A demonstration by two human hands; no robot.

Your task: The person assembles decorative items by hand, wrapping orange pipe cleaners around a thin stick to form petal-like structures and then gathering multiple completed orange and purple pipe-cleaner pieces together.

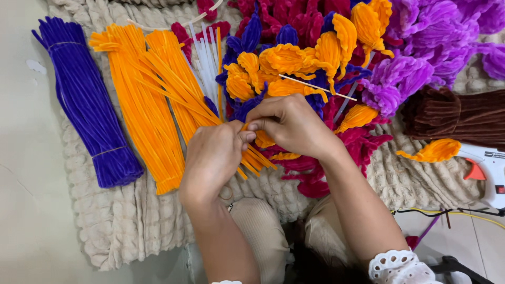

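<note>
My left hand [213, 158] and my right hand [292, 123] meet at the middle of the head view, fingers pinched together on orange pipe cleaners [258, 156] whose ends fan out below and right of the left hand. Just beyond the hands lie finished orange pipe-cleaner petals [286, 60] mixed with dark blue ones [252, 31]. A thin wooden stick [318, 88] lies across the petals above my right hand.
A beige textured mat [126, 221] carries bundles of purple [87, 105] and orange pipe cleaners [150, 105], white sticks [205, 58], magenta pieces [315, 173], violet flowers [421, 47] and brown pipe cleaners [457, 115]. A white glue gun [489, 168] lies at right beside a loose orange petal [434, 151].
</note>
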